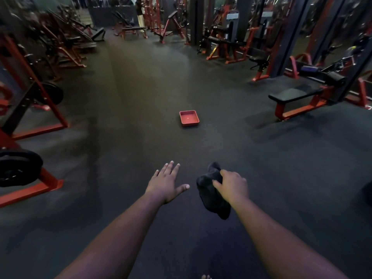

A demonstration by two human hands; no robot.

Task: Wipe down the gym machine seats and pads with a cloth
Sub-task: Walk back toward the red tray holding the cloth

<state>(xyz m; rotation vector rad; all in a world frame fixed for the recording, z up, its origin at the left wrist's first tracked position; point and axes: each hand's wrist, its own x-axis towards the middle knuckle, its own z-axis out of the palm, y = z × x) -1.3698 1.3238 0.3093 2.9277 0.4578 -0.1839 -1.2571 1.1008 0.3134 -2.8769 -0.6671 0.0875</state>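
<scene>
Head view: your right hand (231,186) grips the cloth (211,195); your left hand (166,183) is spread, empty. From the red tray (189,117), the bench seat (289,95) lies right, nearer your cloth hand.

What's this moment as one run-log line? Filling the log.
left hand open, empty | right hand holds cloth | tray on floor ahead | wiping not begun
</scene>
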